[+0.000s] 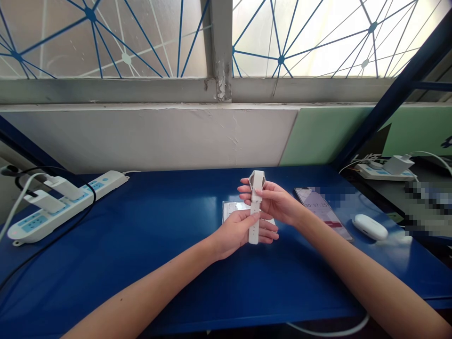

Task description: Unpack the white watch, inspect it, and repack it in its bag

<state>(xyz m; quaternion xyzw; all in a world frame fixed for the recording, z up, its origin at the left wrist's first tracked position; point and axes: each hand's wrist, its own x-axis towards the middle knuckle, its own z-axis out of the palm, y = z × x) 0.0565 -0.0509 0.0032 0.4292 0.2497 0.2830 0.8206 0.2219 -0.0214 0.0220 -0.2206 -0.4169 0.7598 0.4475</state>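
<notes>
A white watch (254, 226) with a round case at its top end is held upright over the blue table (158, 282). My left hand (235, 231) grips the lower strap between thumb and fingers, its fingertips showing to the right of the strap. Higher up, my right hand (275, 200) has its thumb on the upper strap, with its fingers behind the watch near the case. A clear packet (228, 207) with something white in it lies on the table behind my hands, partly hidden.
On the left lies a power strip (102, 184) with plugged-in adapters and a black cable (67, 238). To the right are a phone (326, 213), a white oval case (370, 227) and a second power strip (370, 172). A blue post (384, 108) slants beside them.
</notes>
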